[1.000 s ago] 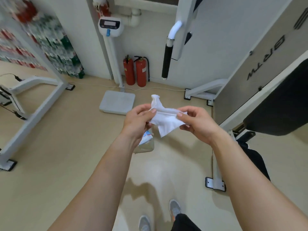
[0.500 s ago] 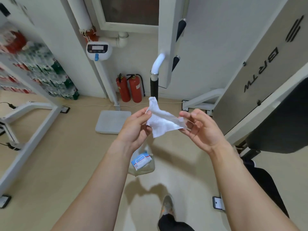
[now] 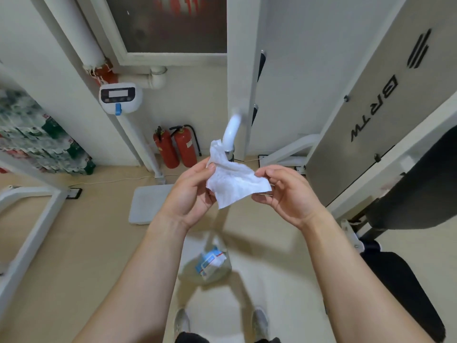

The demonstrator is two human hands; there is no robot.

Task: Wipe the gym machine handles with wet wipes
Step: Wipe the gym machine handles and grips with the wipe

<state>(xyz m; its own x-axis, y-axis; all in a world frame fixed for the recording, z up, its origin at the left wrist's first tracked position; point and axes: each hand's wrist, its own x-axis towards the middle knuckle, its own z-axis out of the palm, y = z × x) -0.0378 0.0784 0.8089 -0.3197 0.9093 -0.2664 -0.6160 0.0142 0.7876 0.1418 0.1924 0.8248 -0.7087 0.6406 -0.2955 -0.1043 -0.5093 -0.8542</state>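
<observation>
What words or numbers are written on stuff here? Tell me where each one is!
"BRTW": dark letters running up the grey machine panel, with a striped logo above them.
"11": red digits on the window sign; the rest is cut off and blurred.
Scale display: too blurred to read.
Wipes packet: print too blurred.
Fire extinguishers: labels too small.
Stacked bottles: labels blurred.

The wipe [image 3: 232, 180] hides the handle [image 3: 231, 131] below its white bend, and the shelf [image 3: 37, 142] at the left edge is blurred.

machine side panel [image 3: 385, 100] | dark letters "BRTW", running vertically
</observation>
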